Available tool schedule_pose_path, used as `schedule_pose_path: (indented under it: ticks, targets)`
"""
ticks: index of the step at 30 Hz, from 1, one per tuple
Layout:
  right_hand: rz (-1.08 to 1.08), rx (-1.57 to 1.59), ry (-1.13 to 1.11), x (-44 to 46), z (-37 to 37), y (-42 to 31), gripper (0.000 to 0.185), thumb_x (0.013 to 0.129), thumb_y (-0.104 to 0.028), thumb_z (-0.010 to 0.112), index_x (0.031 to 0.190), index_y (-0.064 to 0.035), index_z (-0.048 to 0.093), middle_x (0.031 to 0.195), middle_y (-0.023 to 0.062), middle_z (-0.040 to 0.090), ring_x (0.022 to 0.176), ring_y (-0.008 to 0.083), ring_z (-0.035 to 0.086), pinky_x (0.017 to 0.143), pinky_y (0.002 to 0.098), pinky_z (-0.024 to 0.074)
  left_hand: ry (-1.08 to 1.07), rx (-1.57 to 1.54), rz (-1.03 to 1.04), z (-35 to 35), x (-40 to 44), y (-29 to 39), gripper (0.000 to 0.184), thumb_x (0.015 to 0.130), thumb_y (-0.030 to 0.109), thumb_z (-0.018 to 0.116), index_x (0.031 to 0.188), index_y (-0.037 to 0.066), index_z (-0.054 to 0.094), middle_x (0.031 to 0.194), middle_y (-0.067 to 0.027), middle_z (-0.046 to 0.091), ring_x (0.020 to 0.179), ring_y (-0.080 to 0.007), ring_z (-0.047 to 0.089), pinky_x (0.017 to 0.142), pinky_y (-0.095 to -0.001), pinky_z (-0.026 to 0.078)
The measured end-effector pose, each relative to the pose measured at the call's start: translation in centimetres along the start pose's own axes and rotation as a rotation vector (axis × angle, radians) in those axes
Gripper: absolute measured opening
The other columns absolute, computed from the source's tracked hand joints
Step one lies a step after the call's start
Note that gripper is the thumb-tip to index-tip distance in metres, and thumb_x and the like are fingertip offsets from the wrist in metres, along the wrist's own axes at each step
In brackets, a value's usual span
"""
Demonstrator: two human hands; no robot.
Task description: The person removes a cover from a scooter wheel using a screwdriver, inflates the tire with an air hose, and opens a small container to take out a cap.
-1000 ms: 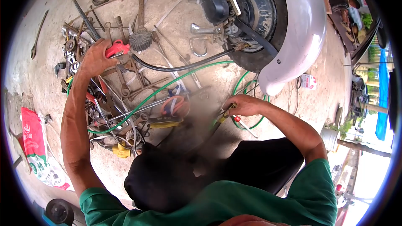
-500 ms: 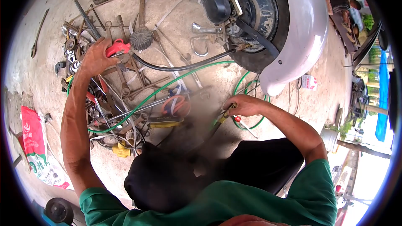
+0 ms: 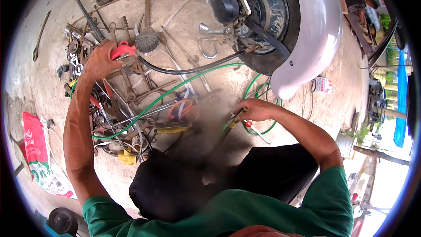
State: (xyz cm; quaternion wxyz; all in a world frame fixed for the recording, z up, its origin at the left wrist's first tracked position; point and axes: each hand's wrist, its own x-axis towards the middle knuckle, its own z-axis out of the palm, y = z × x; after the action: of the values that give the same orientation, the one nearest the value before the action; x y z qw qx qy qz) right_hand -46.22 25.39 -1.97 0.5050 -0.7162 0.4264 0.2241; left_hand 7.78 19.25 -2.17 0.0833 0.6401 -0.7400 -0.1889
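My left hand (image 3: 100,61) is closed at a red tool (image 3: 123,51) with a short metal part, its thumb and fingers on either side of it. A black cable (image 3: 193,70) runs from beside that tool to the hub of a wheel (image 3: 268,15). Lower down, my right hand (image 3: 256,110) is closed round a tool with a yellow-green handle (image 3: 231,125); its lower end blurs into a dark haze, so its kind does not show. Close under the right hand lies a small red-and-white piece (image 3: 249,123). A thin green cable (image 3: 171,89) arcs between the two hands.
Wrenches and other metal tools lie heaped on the concrete around my left arm, including a large wrench (image 3: 148,4). A white fender (image 3: 322,30) curves round the wheel. A red-and-white bag (image 3: 37,149) lies at the left, a small box (image 3: 323,85) right of the wheel.
Both hands keep nearly the same place and hold. The wheel and fender appear shifted very slightly left in the view.
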Motion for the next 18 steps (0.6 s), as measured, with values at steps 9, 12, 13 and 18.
schedule_pose_path:
  ticks: [9,12,13,18]
  targets:
    - [0.031,0.017,-0.001,-0.14,0.03,0.02,0.039,0.089,-0.029,0.068,0.12,-0.0048,0.073,0.116,0.0192,0.07,0.113,0.0342,0.067,0.098,0.0418,0.051,0.062,0.011,0.055,0.45,0.02,-0.53,0.057,0.071,0.023,0.086,0.116,-0.003,0.062,0.11,-0.0229,0.063,0.104,-0.0441,0.064,0.091,-0.0481,0.052]
    - [0.029,0.022,-0.003,-0.26,-0.07,-0.21,0.039,0.089,-0.029,0.068,0.119,-0.0046,0.073,0.116,0.0191,0.07,0.112,0.034,0.067,0.097,0.0417,0.0512,0.061,0.015,0.052,0.37,0.0,-0.41,0.056,0.071,0.022,0.086,0.116,-0.003,0.062,0.11,-0.0232,0.063,0.103,-0.0446,0.064,0.091,-0.0484,0.052]
    - [0.027,0.019,-0.005,-0.31,-0.17,-0.32,0.039,0.089,-0.029,0.068,0.119,-0.0045,0.073,0.116,0.019,0.07,0.112,0.034,0.067,0.096,0.0417,0.0512,0.064,0.017,0.052,0.35,0.03,-0.36,0.056,0.071,0.022,0.086,0.116,-0.003,0.062,0.11,-0.0233,0.063,0.103,-0.0447,0.064,0.091,-0.0484,0.052]
    - [0.035,0.007,-0.018,0.0,0.01,0.1,0.039,0.089,-0.03,0.067,0.119,-0.0042,0.074,0.117,0.0196,0.07,0.112,0.0346,0.067,0.096,0.0421,0.0511,0.059,0.014,0.037,0.19,-0.05,-0.04,0.055,0.07,0.022,0.086,0.114,-0.003,0.062,0.109,-0.0234,0.064,0.103,-0.0452,0.064,0.09,-0.0489,0.052]
